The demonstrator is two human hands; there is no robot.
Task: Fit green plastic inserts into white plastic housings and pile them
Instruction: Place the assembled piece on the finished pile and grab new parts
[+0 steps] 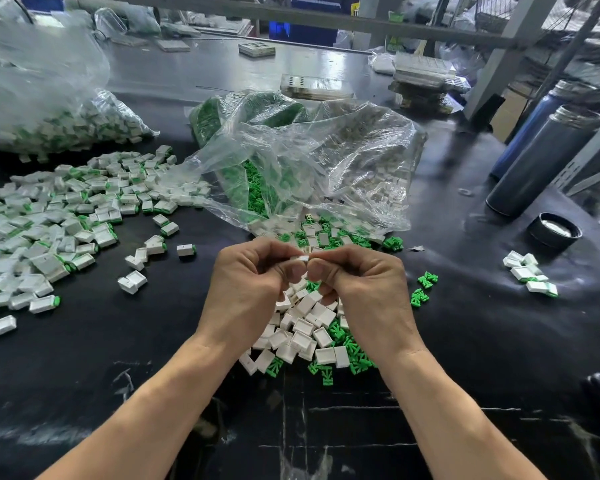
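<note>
My left hand (253,282) and my right hand (357,278) meet at the middle of the black table, thumbs tip to tip. Together they pinch a small white housing (303,258) between the fingertips; any green insert in it is hidden. My right hand's lower fingers curl over more small parts, which I cannot make out. Below the hands lies a heap of loose white housings (302,334) mixed with green inserts (340,365). A wide pile of fitted white-and-green pieces (59,220) spreads across the left of the table.
An open clear bag (309,157) of green inserts and white housings lies behind the hands. Another bag (42,98) of fitted pieces sits far left. Two dark flasks (544,157) and a black lid (555,232) stand at the right, near a small cluster of pieces (530,275).
</note>
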